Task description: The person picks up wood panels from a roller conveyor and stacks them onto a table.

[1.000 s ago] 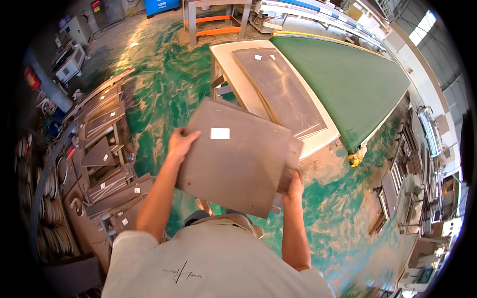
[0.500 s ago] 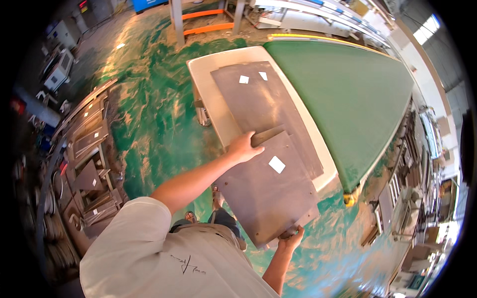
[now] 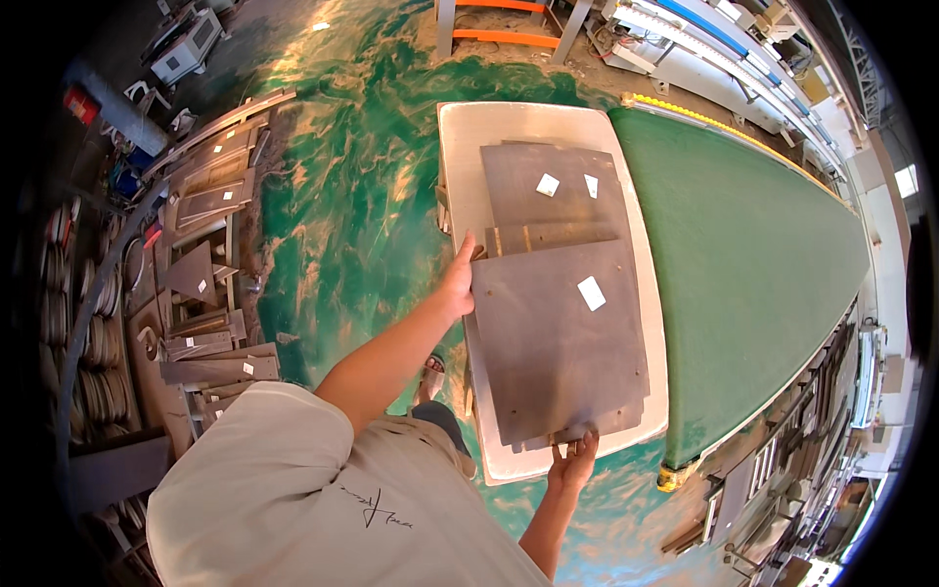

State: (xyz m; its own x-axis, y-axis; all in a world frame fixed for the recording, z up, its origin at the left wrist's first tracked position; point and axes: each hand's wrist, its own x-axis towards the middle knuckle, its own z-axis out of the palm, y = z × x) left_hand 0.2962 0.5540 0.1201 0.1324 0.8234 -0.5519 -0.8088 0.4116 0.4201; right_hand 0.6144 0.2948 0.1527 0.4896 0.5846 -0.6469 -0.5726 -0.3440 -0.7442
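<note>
My left hand [image 3: 458,281] is closed on the left edge of a flat brown panel [image 3: 548,342], thumb up along its side. At the near edge, my right hand [image 3: 573,463] grips the panel from below, fingertips on the rim. The panel bears a white label [image 3: 591,293] and small holes near its corners. Other brown pieces show under its far and near edges, some with strips along them; how many is hidden. Beyond it lies another brown panel [image 3: 518,186] with two white labels, flat on a cream-topped table [image 3: 462,166]. The held panel is over this table.
A wide green belt surface [image 3: 753,264] adjoins the table on the right. Stacked offcuts and boards [image 3: 210,225] lie at the left. A grey and orange frame [image 3: 504,39] stands at the far side. Sawdust streaks the green floor [image 3: 342,205].
Both hands have swung the held panel to line up with the table and brought it over the top. My left hand has shifted from the far edge to the left edge.
</note>
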